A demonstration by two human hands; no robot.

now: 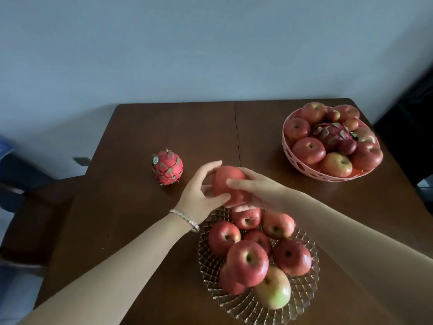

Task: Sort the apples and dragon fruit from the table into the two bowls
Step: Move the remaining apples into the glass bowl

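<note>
Both hands cup one red apple (pixel 227 184) just above the far rim of the clear glass bowl (pixel 307 289). My left hand (pixel 201 195) wraps it from the left, my right hand (pixel 257 188) from the right. Several red apples and one greenish apple (pixel 273 288) fill the glass bowl. A pink dragon fruit (pixel 166 167) stands alone on the brown table, left of my hands. The pink perforated bowl (pixel 293 158) at the back right holds several apples and a second dragon fruit (pixel 331 135).
The wooden table (pixel 140 219) butts against a pale wall at the back. A dark chair (pixel 35 207) stands at the left edge. Something dark sits beyond the right edge. A bracelet (pixel 185 219) circles my left wrist.
</note>
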